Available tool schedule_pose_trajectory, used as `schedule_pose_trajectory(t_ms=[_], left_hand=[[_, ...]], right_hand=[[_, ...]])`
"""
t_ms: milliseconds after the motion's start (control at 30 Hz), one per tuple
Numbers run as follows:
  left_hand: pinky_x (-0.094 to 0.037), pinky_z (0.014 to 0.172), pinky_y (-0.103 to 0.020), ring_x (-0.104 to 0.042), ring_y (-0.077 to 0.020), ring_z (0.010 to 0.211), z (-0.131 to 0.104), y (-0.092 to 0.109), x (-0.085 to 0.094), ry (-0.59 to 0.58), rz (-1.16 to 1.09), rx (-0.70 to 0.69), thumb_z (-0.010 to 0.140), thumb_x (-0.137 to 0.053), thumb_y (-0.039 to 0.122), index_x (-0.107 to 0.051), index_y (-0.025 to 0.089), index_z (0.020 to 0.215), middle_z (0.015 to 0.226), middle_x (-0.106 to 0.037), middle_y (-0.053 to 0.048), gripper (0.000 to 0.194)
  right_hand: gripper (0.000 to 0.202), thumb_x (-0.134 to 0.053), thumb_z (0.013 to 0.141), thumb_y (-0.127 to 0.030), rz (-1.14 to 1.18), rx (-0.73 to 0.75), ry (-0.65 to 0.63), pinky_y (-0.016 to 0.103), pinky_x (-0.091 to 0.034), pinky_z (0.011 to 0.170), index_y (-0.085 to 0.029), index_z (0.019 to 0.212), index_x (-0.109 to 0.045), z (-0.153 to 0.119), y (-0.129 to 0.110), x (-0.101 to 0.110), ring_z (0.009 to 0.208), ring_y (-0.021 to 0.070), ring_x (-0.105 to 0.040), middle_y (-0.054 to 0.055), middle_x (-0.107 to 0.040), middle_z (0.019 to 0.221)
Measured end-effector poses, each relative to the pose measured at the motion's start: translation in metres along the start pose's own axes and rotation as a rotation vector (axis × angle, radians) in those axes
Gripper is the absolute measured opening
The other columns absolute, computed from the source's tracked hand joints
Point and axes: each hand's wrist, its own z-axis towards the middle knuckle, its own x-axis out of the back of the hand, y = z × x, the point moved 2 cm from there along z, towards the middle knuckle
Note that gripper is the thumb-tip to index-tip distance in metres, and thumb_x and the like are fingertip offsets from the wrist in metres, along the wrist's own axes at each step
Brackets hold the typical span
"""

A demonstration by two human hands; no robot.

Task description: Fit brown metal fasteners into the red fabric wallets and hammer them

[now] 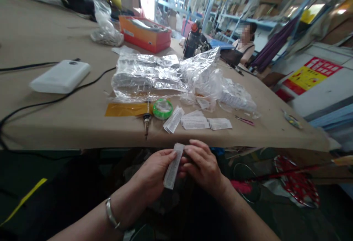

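Just in front of the table's near edge, my left hand pinches a small stack of white printed label strips, thumb on top. The stack tilts upright, its top end leaning right. My right hand is close against the right side of the strips, fingers bent and apart, the fingertips near the stack's upper edge. Nothing shows held in it. On the table ahead lie more label strips in several small piles. A green roll of tape and a soldering iron lie left of these piles.
Silvery plastic bags spread behind the labels. Pink-handled tweezers lie to the right. A white box-shaped device and black cable are at left. An orange box stands farther back. A person sits beyond the table.
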Motion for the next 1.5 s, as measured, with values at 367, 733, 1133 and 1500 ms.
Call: schedule_pose_trajectory(t_ms=[367, 733, 1133, 1500], left_hand=[[-0.056, 0.060, -0.028, -0.065, -0.0153, 0.060, -0.002, -0.002, -0.005, 0.072, 0.124, 0.053, 0.086, -0.055, 0.017, -0.059, 0.008, 0.089, 0.078, -0.069, -0.011, 0.010], [-0.051, 0.052, -0.023, -0.060, -0.0126, 0.053, -0.003, -0.005, -0.012, 0.040, 0.051, 0.024, 0.085, -0.052, 0.013, -0.063, 0.006, 0.084, 0.073, -0.066, -0.011, 0.013], [-0.040, 0.046, -0.016, -0.055, -0.0087, 0.053, -0.006, -0.008, 0.007, 0.069, -0.132, -0.065, 0.077, -0.057, 0.009, -0.063, 0.007, 0.072, 0.069, -0.062, -0.007, 0.008], [-0.049, 0.049, -0.023, -0.059, -0.0113, 0.051, -0.020, -0.002, 0.011, -0.002, -0.001, 0.024, 0.088, -0.050, 0.020, -0.061, 0.010, 0.089, 0.075, -0.064, -0.009, 0.015]], right_hand=[[0.031, -0.046, 0.091, -0.023, -0.567, -0.316, -0.016, 0.046, -0.042, 0.099, -0.015, 0.118, -0.060, -0.036, 0.091, 0.040, 0.114, 0.0261, -0.054, 0.013, -0.063, 0.118], [0.026, -0.055, 0.084, -0.010, 0.015, -0.094, 0.155, 0.044, -0.049, 0.093, -0.024, 0.104, -0.064, -0.015, 0.000, 0.019, 0.109, 0.0223, -0.059, 0.007, -0.068, 0.104], [0.021, -0.054, 0.087, -0.012, 0.060, 0.160, -0.091, 0.043, -0.047, 0.098, -0.020, 0.104, -0.064, -0.010, -0.039, -0.027, 0.115, 0.0215, -0.056, 0.007, -0.070, 0.102], [0.028, -0.055, 0.087, -0.026, 0.344, -0.421, 0.060, 0.037, -0.052, 0.086, -0.022, 0.114, -0.055, 0.001, -0.028, -0.015, 0.096, 0.0194, -0.061, 0.006, -0.062, 0.101]])
